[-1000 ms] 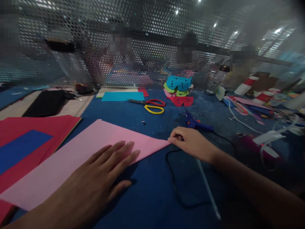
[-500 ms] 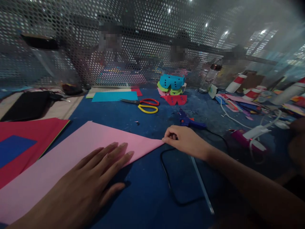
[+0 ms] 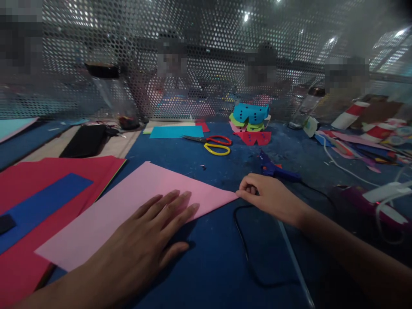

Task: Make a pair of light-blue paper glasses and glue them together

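A sheet of pink paper point(image 3: 128, 201), folded at its right end into a point, lies on the blue table. My left hand point(image 3: 154, 231) rests flat on it, fingers stretched out. At the pointed tip my right hand point(image 3: 264, 195) pinches the paper between thumb and curled fingers. Just behind that hand is a blue glue gun point(image 3: 278, 169) on its side. A clear glue stick point(image 3: 294, 257) and the gun's black cord point(image 3: 246, 253) lie in front of my right wrist.
Scissors point(image 3: 214, 143) with red and yellow handles lie behind the pink sheet. Paper masks point(image 3: 251, 113) stand by the perforated screen point(image 3: 206, 94). At left are red sheets point(image 3: 106, 167), a blue strip point(image 3: 48, 210) and a black phone-like case point(image 3: 83, 141). A purple power strip point(image 3: 370, 206) sits right.
The view has swung left, so everything appears shifted to the right. Both hands keep the same places on the pink paper, and its far left end now shows.
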The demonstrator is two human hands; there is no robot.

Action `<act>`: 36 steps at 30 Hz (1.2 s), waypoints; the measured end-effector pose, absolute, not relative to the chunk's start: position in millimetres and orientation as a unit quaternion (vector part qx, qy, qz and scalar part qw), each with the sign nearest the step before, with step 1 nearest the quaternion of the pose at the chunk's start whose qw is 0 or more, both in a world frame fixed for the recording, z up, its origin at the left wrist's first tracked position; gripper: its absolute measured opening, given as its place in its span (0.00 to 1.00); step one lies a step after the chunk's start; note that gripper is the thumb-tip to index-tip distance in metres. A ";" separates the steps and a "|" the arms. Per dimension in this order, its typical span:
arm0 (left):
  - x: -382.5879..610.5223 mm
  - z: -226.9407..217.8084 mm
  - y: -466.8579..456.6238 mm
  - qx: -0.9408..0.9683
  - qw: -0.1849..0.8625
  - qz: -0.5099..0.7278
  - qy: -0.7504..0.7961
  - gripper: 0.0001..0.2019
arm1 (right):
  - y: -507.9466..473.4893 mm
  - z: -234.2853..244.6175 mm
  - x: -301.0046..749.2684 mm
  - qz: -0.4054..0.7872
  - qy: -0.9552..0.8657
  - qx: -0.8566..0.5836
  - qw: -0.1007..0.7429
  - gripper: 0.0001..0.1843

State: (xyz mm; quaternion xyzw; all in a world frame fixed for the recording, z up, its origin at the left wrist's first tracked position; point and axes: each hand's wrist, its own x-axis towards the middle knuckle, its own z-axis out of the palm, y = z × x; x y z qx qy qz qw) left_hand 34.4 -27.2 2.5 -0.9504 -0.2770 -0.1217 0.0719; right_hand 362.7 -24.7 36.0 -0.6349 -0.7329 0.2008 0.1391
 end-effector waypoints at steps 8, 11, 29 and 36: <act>32.2 -1.4 -27.7 -0.951 0.074 -0.109 -0.281 0.32 | -24.1 32.3 363.0 0.197 -0.732 -0.636 0.144 0.08; 31.4 -4.3 -27.4 -0.950 0.079 -0.106 -0.282 0.32 | -23.8 32.0 362.6 0.197 -0.731 -0.637 0.143 0.07; 32.6 1.9 -32.6 -0.946 0.104 -0.111 -0.288 0.34 | -24.3 30.5 362.6 0.176 -0.743 -0.630 0.141 0.07; 32.4 2.6 -31.9 -0.946 0.099 -0.107 -0.289 0.34 | -25.1 31.8 362.1 0.177 -0.742 -0.631 0.141 0.07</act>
